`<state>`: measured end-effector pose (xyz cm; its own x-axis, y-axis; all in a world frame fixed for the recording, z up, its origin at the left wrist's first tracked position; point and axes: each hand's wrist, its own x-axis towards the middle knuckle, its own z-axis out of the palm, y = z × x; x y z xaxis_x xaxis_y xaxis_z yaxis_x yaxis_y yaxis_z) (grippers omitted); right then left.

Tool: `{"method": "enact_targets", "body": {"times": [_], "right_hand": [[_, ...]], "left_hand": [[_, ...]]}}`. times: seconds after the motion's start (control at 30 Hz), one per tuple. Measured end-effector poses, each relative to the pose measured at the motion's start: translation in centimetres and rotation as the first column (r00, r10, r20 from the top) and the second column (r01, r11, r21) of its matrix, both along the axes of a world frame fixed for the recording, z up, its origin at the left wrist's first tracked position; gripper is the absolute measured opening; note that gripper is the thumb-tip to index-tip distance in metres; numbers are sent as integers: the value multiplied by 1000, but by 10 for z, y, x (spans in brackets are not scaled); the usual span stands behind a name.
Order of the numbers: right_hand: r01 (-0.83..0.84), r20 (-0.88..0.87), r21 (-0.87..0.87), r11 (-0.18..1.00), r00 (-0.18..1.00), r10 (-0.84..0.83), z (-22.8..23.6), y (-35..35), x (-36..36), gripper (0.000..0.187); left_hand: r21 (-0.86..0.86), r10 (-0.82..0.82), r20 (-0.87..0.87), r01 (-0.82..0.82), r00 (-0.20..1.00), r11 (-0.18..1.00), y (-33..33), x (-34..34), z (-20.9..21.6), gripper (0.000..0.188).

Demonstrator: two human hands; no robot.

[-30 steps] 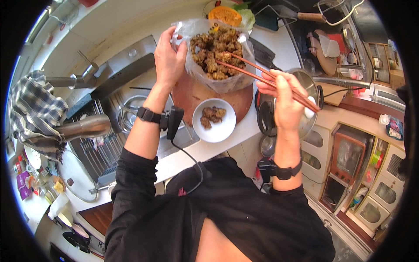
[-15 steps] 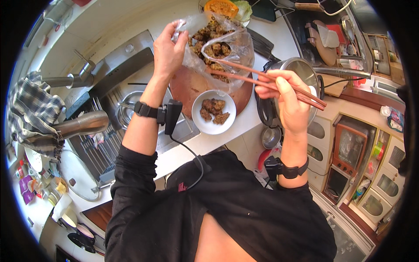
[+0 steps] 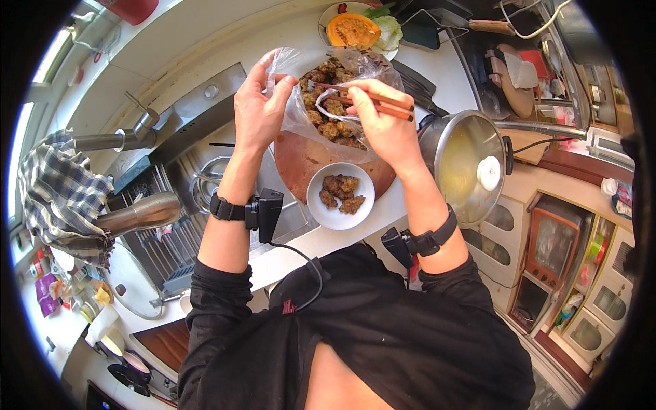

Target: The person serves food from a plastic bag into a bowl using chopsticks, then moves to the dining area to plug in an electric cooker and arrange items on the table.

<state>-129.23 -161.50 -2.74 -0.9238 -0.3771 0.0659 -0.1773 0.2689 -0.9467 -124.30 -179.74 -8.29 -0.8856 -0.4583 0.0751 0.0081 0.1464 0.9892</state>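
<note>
My left hand (image 3: 263,102) pinches the rim of a clear plastic bag (image 3: 307,128) between thumb and fingers, at the bag's left side. My right hand (image 3: 386,130) is curled around a pair of reddish-brown chopsticks (image 3: 395,108), and their thin ends point left into the bag's mouth. I can't tell if the tips have hold of a piece. The bag is full of lumpy brown fried chunks (image 3: 331,72), and it sits over the far part of a round wooden board (image 3: 292,164). Nearer to me is a small white bowl (image 3: 341,223) with a few brown pieces (image 3: 339,186) in it. The board is on the white table (image 3: 447,82), just to the right of the metal sink (image 3: 290,220). To the right of my right hand I see a big metal pot (image 3: 432,140) with a see-through lid (image 3: 459,164) on top, and the lid has a white knob (image 3: 488,173). Past the bag, a plate (image 3: 391,53) holds a cut orange pumpkin (image 3: 352,32) and a pale green leaf (image 3: 388,33). A checked cloth (image 3: 58,181) hangs at the far left.
</note>
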Motion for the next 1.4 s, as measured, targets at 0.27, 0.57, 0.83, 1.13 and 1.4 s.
{"method": "enact_targets", "body": {"times": [0.27,0.57,0.83,1.13,1.4], "right_hand": [[7,122,19,1000,992,-10,3,9,-15,15],[-115,104,-23,993,988,116,-20,4,-24,12],[24,115,-172,985,993,-4,7,37,-21,20],[37,464,-382,923,872,157,31,121,-33,23],[-493,584,-11,870,703,406,46,122,-36,19]], "left_hand": [[8,-5,21,5,1000,1000,-2,5,0,47],[9,3,38,-4,999,1000,-1,5,0,48],[-32,-4,51,6,999,999,-1,7,1,55],[58,-58,91,53,994,997,0,9,1,58],[19,-140,136,139,981,990,12,16,10,59]]}}
